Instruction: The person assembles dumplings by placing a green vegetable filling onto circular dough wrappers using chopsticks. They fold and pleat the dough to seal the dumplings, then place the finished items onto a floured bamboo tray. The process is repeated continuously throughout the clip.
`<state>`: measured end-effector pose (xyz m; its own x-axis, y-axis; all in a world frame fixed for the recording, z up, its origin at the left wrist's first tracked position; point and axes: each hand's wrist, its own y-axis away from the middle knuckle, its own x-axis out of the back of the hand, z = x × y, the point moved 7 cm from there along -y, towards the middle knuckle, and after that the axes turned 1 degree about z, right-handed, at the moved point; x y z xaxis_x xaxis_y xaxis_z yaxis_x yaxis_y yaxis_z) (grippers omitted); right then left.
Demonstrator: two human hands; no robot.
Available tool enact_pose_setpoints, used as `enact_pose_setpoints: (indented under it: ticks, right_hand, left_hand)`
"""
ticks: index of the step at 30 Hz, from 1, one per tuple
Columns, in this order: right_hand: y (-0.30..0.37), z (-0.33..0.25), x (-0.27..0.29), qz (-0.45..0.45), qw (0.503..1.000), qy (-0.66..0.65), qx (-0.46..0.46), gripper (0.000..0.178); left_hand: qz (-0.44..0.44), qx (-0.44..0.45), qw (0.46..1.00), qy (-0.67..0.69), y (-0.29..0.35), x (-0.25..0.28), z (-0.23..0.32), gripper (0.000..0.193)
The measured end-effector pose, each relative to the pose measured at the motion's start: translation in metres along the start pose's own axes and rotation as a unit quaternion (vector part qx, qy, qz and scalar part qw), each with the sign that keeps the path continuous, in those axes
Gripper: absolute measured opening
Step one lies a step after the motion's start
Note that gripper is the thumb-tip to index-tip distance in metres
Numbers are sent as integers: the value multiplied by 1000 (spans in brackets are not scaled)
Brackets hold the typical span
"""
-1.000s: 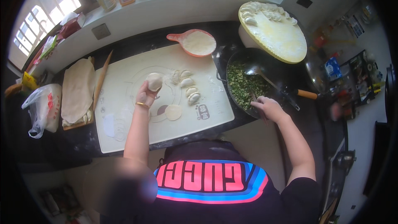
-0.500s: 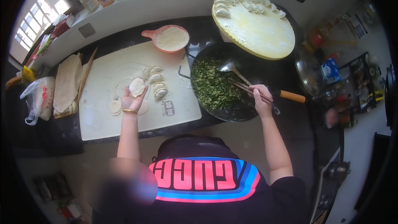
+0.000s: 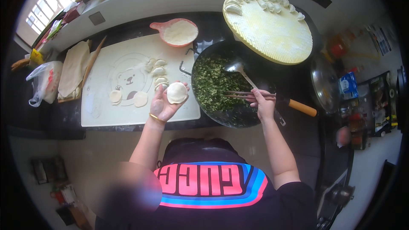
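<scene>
In the head view, the left hand (image 3: pixel 161 104) is palm up over the pale mat (image 3: pixel 181 117), near the wok (image 3: pixel 245 121). A thin dough round (image 3: pixel 177 93) lies across it; the fingers carry the round from beneath, the thumb standing apart at its left. The round looks very light, soft and limp, floury enough on the face to slide a little—it would probably sag or tear if pinched at the middle. A flat palm under it, or a gentle hold at the rim, seems the safest grip.

The right hand (image 3: pixel 263 102) has its fingers closed around a pair of chopsticks (image 3: pixel 245 95), whose tips reach over the chopped green filling (image 3: pixel 213 81) in the wok; I cannot tell whether they pinch any. The filling looks loose and moist, likely to crumble if squeezed, while the sticks are slim, stiff and best held well back. A metal spoon (image 3: pixel 233 67) also rests in the wok.

Two more flat rounds, a left one (image 3: pixel 115 96) and a right one (image 3: pixel 140 99), lie on the mat, with folded dumplings (image 3: pixel 159 70) just beyond the left hand. A flour scoop (image 3: pixel 181 33) sits at the mat's far edge on the black worktop (image 3: pixel 128 26).
</scene>
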<state>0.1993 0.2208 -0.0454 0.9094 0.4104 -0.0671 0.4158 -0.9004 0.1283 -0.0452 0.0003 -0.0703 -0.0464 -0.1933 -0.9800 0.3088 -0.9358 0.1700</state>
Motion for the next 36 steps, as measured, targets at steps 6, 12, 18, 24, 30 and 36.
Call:
enact_pose_setpoints:
  ticks: [6,12,18,24,30,36]
  right_hand:
    - [-4,32,-5,32,993,-60,-98,22]
    - [1,48,-5,71,976,-132,-160,22]
    - [10,47,1,92,961,-188,-179,24]
    - [18,17,16,102,962,-212,-135,21]
    - [28,-33,25,108,977,-176,-46,20]
    - [57,-72,4,111,982,-68,135,18]
  left_hand:
    - [0,49,999,14,-7,-9,-8,63]
    - [-3,76,997,-11,-14,-14,-5,66]
    - [27,87,996,5,-25,-14,-5,63]
    - [88,84,992,-6,-49,-13,-22,61]
    - [147,129,979,-63,-74,-29,-65,59]
    - [88,120,988,-29,-92,-49,-87,65]
